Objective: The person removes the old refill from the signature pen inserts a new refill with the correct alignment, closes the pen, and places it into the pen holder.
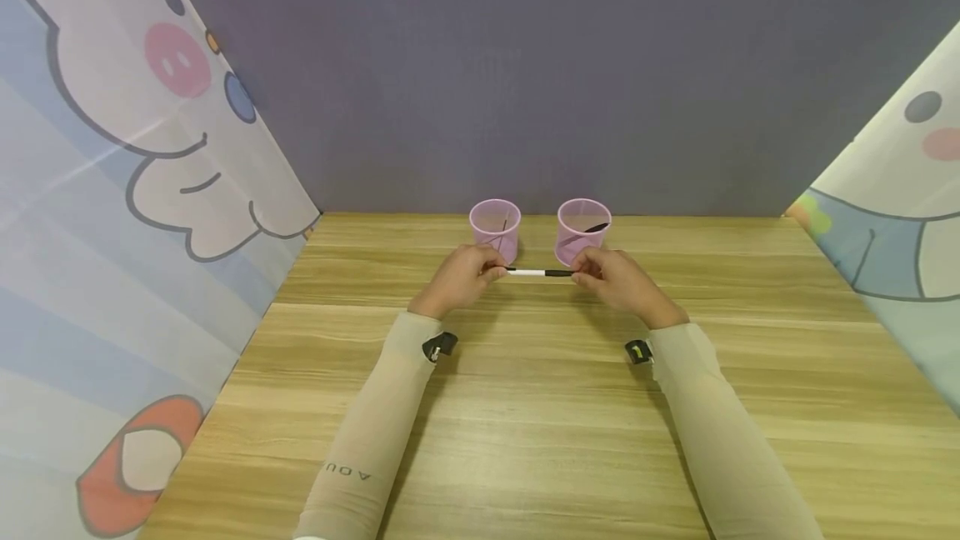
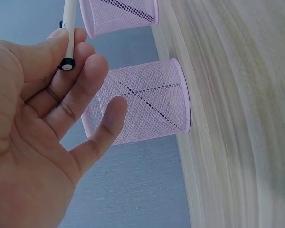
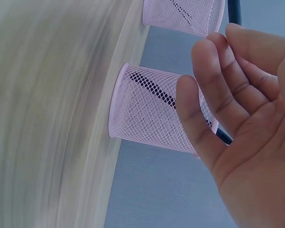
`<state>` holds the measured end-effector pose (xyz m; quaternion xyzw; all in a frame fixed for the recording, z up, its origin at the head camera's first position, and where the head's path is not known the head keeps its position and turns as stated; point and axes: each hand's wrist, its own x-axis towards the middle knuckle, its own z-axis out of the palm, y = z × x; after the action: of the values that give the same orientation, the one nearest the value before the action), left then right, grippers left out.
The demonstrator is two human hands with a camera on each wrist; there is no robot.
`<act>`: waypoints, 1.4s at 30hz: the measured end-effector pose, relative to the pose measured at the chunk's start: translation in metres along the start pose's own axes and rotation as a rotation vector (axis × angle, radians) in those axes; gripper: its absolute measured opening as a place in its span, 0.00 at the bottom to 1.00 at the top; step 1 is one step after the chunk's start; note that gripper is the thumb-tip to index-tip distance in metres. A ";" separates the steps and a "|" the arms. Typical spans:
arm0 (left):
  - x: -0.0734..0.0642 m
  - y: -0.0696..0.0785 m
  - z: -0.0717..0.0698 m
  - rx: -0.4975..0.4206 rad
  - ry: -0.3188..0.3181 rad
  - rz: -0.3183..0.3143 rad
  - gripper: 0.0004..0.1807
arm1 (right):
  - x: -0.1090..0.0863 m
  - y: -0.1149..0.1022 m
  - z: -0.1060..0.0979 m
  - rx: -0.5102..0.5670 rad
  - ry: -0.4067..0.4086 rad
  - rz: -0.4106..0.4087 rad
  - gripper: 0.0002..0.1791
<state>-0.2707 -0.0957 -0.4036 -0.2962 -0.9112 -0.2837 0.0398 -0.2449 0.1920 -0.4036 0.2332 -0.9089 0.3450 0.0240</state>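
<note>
A white and black pen (image 1: pixel 528 272) lies level between both hands in the head view. My left hand (image 1: pixel 461 277) pinches its white end between thumb and fingertips; the black end plug shows in the left wrist view. At the other end, my right hand (image 1: pixel 621 280) pinches the black part. Just behind the hands stand two pink mesh pen holders, the left holder (image 1: pixel 480 232) and the right holder (image 1: pixel 564 242). Thin dark sticks cross inside the left one. A black pen (image 1: pixel 596 228) leans in the right one, its end poking past the rim.
The wood-grain table (image 1: pixel 525 423) spreads under both forearms. A dark grey wall panel (image 1: pixel 525 73) rises right behind the holders. Cartoon-printed sheets, the left sheet (image 1: pixel 97 315) and the right sheet (image 1: pixel 900 215), flank the table. A small black device (image 1: pixel 439 346) sits at the left wrist.
</note>
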 end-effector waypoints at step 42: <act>0.000 0.000 -0.002 -0.012 -0.008 -0.014 0.07 | 0.001 0.005 0.001 -0.009 -0.018 0.011 0.10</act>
<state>-0.2711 -0.0974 -0.4018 -0.2913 -0.9117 -0.2881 0.0324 -0.2473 0.1941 -0.4070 0.2312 -0.9118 0.3391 0.0149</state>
